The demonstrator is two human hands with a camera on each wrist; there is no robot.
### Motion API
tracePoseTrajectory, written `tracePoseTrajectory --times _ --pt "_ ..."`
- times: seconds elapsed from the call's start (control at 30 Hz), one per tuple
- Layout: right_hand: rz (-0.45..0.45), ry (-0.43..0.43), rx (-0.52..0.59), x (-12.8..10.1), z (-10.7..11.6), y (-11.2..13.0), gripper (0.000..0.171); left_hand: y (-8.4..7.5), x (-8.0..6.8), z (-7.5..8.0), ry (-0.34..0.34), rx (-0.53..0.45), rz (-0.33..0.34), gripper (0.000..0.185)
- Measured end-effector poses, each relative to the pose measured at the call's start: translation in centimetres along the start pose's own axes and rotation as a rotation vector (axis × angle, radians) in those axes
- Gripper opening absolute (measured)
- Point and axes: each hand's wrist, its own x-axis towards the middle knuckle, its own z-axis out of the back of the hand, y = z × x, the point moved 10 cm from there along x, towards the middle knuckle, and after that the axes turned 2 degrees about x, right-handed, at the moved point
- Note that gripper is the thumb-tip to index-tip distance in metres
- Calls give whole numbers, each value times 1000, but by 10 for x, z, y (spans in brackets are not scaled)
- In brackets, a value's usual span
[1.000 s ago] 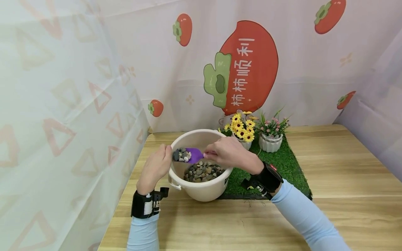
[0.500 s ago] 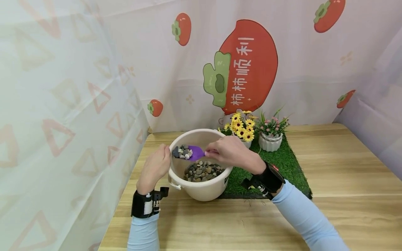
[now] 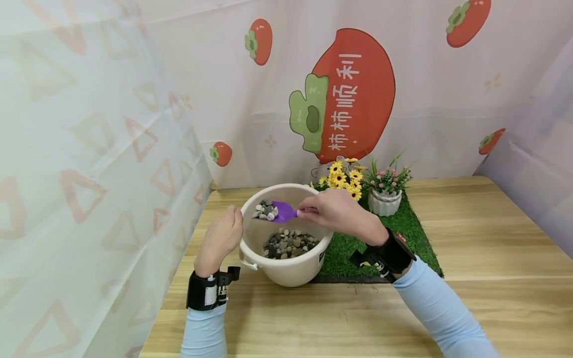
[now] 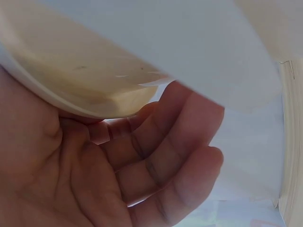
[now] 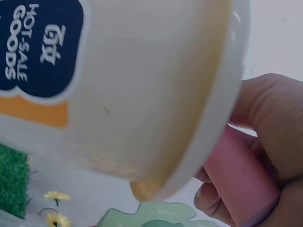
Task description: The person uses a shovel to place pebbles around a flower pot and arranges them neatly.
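I see my right hand (image 3: 333, 211) just right of frame centre in the head view, fingers curled round the pink handle (image 5: 241, 182) of a purple scoop (image 3: 283, 211). The scoop's blade sits level over the bucket (image 3: 286, 268), near its far left rim, and carries a small heap of pebbles (image 3: 265, 210) — grey, white and brown. In the right wrist view the handle shows as a pink bar between my fingers, right against the bucket's rim.

My left hand (image 3: 222, 237) is at the bucket's left rim, fingers curled over the edge and gripping it; the left wrist view shows the fingers bent close under the cream lip. The bucket stands on the wooden table (image 3: 492, 298), centre of the frame, its right side touching or overlapping the grass mat (image 3: 403, 238) — I cannot tell which. More stones (image 3: 288, 243) lie in the bucket's bottom, below the scoop.

On the mat, behind and right of the bucket, a bunch of yellow flowers (image 3: 344, 177) stands just beside a white pot (image 3: 384, 203) of small pink blooms. The bucket's wall carries a dark blue label (image 5: 40, 45) with an orange band under it, plain in the right wrist view. Behind the table hangs a curtain (image 3: 349, 94) printed with red persimmons, the big one in the upper middle of the frame.
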Motion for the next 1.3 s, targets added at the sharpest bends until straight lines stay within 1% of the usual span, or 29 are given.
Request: tracePoseTrajectory --times 0.17,0.43,0.6,0.77,0.87,1.03,1.13,1.3 --pt "10 29 -16 0 6 -1 14 1 0 1 -2 3 3 39" --pt "-21 65 -54 -1 14 -8 13 1 -2 1 -1 1 6 41" --pt "-17 58 -74 -3 22 -11 12 -1 -3 1 -10 -4 4 40" --pt "-33 61 -95 -4 29 -17 13 0 -3 2 -15 -6 3 40" --pt "-48 66 -90 -4 31 -21 13 1 -3 3 -17 -2 6 40" --pt "-64 63 -94 -5 37 -28 6 1 -3 3 -15 4 11 39" --pt "-70 55 -92 -5 41 -31 9 1 -3 3 -13 9 11 38" --pt "-88 54 -84 -8 48 -36 5 0 -2 3 -15 19 9 37"
